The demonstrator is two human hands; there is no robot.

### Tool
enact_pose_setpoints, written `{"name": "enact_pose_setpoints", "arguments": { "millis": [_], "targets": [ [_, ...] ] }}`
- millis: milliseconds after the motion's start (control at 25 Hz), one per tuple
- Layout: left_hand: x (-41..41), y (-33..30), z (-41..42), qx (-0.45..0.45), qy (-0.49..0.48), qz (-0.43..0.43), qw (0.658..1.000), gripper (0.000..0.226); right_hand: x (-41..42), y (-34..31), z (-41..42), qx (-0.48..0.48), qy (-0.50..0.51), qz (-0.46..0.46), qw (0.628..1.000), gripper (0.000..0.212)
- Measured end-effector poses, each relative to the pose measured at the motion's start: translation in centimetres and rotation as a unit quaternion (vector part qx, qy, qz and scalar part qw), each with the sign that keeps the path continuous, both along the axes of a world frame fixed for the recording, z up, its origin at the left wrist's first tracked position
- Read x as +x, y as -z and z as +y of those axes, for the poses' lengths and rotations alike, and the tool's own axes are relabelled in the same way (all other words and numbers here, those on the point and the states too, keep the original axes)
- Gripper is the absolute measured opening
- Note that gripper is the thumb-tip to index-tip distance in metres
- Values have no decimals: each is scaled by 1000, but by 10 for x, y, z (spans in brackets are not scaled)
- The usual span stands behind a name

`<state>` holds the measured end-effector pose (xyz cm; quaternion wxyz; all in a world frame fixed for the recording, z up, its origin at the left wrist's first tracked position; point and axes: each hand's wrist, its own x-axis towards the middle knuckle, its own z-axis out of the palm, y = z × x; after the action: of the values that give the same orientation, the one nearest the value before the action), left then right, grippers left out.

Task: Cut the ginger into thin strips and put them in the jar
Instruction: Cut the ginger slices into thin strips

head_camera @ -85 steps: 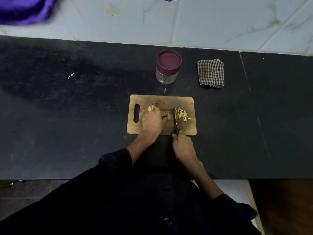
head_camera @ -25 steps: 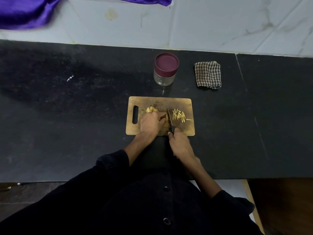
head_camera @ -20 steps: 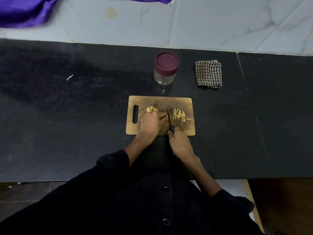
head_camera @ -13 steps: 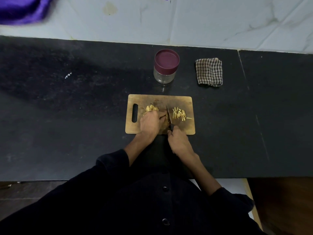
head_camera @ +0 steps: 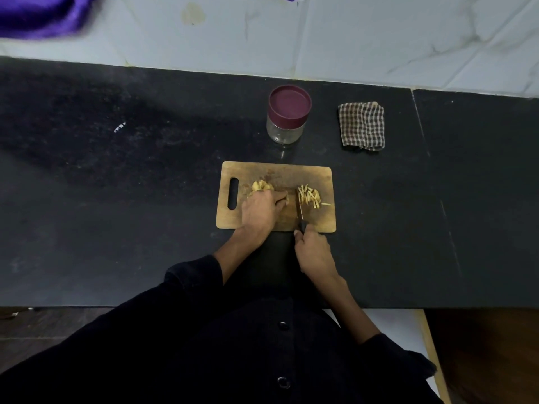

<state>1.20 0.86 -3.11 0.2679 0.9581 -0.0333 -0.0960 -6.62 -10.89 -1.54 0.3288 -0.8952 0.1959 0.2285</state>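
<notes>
Nearest the person, at the wooden cutting board's (head_camera: 277, 176) near edge, the right hand (head_camera: 313, 252) clenches one knife (head_camera: 300, 211), blade lying on the board between the two hands. On the board's middle, the left hand (head_camera: 262, 211) curls down over the ginger piece being cut (head_camera: 284, 199). Its fingertips sit just beside the blade, so a slip could nick them, I judge. One heap of uncut ginger slices (head_camera: 261, 185) lies toward the board's handle slot; one pile of thin strips (head_camera: 310, 196) lies on the other side of the blade. Beyond the board stands one jar (head_camera: 287, 115), its maroon lid still on, so it must be opened before filling. Beside it lies one checked cloth (head_camera: 361, 125) on the black tabletop (head_camera: 116, 185).
</notes>
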Motion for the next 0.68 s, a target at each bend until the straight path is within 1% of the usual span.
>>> {"name": "enact_pose_setpoints", "arguments": {
  "millis": [120,280,360,480,680],
  "targets": [
    [0,2,1,-9,-7,6,1000,29,0,-2,-5,11,26,-7,1000,25],
    [3,3,6,-86,-20,37,995,34,-1,-7,-3,23,18,-22,999,21],
    [3,2,8,-107,-25,43,993,34,1,-9,1,27,5,-28,999,21],
    [1,2,8,-102,-31,29,994,28,7,-12,9,27,-19,-27,999,22],
    [0,4,5,-89,-40,18,995,28,11,-14,11,7,-35,-20,999,21]
  ]
}}
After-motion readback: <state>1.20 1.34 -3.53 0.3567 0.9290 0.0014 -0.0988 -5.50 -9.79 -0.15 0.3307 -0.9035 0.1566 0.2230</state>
